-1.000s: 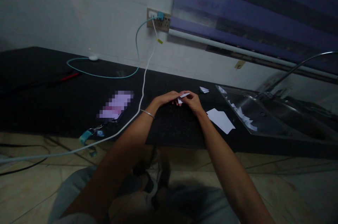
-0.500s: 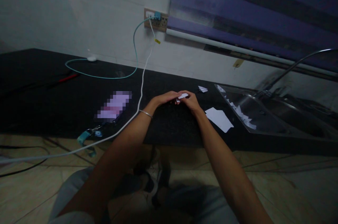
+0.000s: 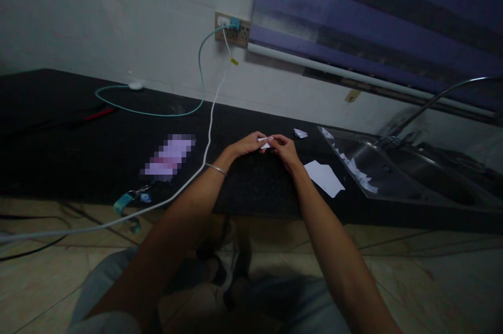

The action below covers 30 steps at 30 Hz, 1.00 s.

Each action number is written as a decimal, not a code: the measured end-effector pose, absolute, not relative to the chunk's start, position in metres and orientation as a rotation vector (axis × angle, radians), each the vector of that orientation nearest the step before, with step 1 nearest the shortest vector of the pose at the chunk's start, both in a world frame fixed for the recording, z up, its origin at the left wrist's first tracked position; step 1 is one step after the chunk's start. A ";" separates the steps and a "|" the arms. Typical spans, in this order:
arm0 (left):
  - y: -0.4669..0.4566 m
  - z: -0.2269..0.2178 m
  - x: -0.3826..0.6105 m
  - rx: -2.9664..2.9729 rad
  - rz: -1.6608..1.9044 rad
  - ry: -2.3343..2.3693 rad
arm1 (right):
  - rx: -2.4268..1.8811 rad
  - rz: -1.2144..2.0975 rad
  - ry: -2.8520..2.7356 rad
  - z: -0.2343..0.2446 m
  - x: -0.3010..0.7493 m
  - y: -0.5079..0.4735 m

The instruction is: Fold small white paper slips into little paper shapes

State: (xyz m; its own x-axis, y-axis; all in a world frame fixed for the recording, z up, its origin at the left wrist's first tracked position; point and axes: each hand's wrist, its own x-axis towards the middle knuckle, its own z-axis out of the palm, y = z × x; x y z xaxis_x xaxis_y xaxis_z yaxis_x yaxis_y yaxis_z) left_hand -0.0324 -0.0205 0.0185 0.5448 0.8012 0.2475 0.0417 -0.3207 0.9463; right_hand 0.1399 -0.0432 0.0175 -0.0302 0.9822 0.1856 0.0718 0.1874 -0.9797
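Note:
My left hand [image 3: 246,144] and my right hand [image 3: 285,150] meet over the black counter [image 3: 78,150], both pinching a small folded piece of white paper [image 3: 264,141] between their fingertips. A thin bangle sits on my left wrist. A flat white paper sheet [image 3: 324,178] lies on the counter just right of my right wrist. A small paper scrap [image 3: 301,133] lies behind my hands.
A steel sink [image 3: 393,171] with paper scraps and a curved tap is at the right. A blurred phone [image 3: 168,154] lies at the left, with a white cable [image 3: 208,129] and a teal cable [image 3: 157,112] running to a wall socket [image 3: 231,29]. A striped blind hangs above.
The paper between my fingers has become smaller and more folded. My hands have stayed in nearly the same spot.

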 end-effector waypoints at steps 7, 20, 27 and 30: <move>-0.025 0.025 -0.039 1.702 0.792 0.754 | -1.084 1.123 -1.139 0.017 0.141 -0.041; -0.018 0.014 -0.035 1.895 0.908 0.777 | -1.071 1.129 -1.270 0.012 0.144 -0.036; -0.012 0.008 -0.035 1.933 0.964 0.791 | -1.072 1.091 -1.487 0.006 0.148 -0.031; -0.008 0.003 -0.034 1.932 0.968 0.787 | -1.048 1.080 -1.502 0.006 0.149 -0.032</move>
State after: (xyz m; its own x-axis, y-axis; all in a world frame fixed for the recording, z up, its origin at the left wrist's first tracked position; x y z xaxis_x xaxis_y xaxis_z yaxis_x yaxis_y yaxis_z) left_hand -0.0339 -0.0082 0.0034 0.5093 0.7931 0.3341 0.1651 -0.4710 0.8666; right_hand 0.1489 -0.0319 0.0063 -0.1567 0.9633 0.2179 0.0998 0.2349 -0.9669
